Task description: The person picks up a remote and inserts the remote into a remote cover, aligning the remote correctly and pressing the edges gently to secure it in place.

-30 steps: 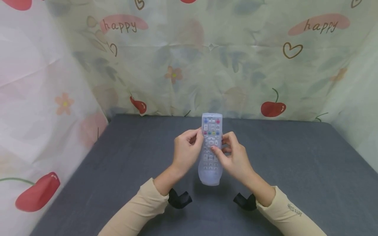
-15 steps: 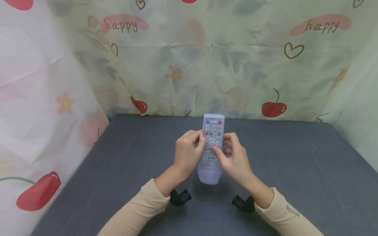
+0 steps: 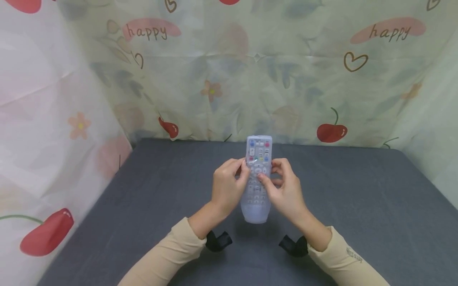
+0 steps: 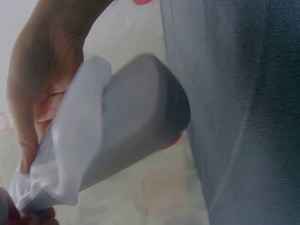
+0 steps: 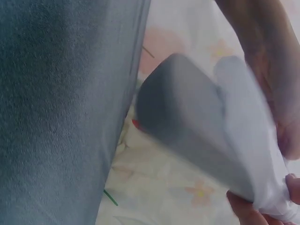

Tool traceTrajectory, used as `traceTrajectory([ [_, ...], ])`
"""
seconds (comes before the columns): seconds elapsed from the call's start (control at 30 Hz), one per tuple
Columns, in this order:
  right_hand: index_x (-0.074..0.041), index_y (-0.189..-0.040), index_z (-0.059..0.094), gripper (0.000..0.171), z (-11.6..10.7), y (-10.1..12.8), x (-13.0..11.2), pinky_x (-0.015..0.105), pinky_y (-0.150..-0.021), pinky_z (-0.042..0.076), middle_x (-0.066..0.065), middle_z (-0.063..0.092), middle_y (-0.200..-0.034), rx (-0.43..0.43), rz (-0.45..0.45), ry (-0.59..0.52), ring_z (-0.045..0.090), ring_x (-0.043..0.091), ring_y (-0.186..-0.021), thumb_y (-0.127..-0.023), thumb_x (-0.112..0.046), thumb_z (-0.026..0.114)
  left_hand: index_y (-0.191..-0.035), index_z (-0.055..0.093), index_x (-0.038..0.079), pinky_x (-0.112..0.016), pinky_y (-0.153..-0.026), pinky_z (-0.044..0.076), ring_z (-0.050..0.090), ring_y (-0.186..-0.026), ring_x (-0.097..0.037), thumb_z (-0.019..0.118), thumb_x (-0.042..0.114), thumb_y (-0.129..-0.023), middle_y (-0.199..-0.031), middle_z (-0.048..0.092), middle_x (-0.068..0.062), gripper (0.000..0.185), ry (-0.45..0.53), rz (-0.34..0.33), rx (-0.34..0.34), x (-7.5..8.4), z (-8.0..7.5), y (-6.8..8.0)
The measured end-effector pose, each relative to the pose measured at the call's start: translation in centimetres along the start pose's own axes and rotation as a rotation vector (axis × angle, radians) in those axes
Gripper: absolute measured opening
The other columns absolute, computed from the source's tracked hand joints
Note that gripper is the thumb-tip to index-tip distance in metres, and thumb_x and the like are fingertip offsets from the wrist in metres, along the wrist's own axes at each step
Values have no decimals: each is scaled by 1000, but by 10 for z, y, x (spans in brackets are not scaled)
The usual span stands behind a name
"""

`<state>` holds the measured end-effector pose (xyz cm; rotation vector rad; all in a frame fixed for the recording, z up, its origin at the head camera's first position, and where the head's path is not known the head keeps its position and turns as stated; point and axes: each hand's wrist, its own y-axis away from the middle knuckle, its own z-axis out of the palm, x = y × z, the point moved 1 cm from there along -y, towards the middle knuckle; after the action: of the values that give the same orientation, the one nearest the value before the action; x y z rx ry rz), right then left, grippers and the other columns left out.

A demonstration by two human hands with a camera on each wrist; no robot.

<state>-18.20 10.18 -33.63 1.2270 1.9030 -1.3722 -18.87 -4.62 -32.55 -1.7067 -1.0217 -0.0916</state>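
A light grey remote control (image 3: 257, 178) with coloured buttons sits inside a translucent silicone cover (image 3: 255, 212) and is held up above the dark grey table (image 3: 358, 206). My left hand (image 3: 229, 184) grips its left edge and my right hand (image 3: 280, 186) grips its right edge, thumbs on the button face. In the left wrist view the remote's grey end (image 4: 140, 117) pokes out of the bunched pale cover (image 4: 70, 150), pinched by the left hand (image 4: 37, 93). The right wrist view mirrors this: remote end (image 5: 187, 122), cover (image 5: 248, 140), right hand (image 5: 267, 65).
A curtain (image 3: 250, 71) printed with cherries, flowers and "happy" hangs behind and to both sides of the table. Black wrist straps (image 3: 218, 240) show under both beige sleeves.
The remote has risen slightly within the hands and the thumbs have shifted a little on its face; the arms stay in place.
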Motion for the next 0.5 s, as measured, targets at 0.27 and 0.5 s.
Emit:
traceTrajectory([
  [0.27, 3, -112, 42, 34, -4, -3, 1, 31, -67, 58, 19, 60, -99, -41, 5, -7, 68, 30, -80, -87, -5, 64, -99, 65, -2, -24, -68, 57, 70, -80, -21, 62, 19, -90, -92, 69, -15, 23, 260, -198, -140, 1, -2, -8],
  [0.5, 0, -121, 39, 42, -5, -5, 3, 34, -74, 57, 19, 59, -108, -135, 39, -35, 64, 30, -92, -88, -7, 63, -98, 59, -2, -30, -67, 57, 70, -81, -29, 63, 16, -89, -95, 68, -20, 21, 450, -352, -240, -6, -6, -15],
])
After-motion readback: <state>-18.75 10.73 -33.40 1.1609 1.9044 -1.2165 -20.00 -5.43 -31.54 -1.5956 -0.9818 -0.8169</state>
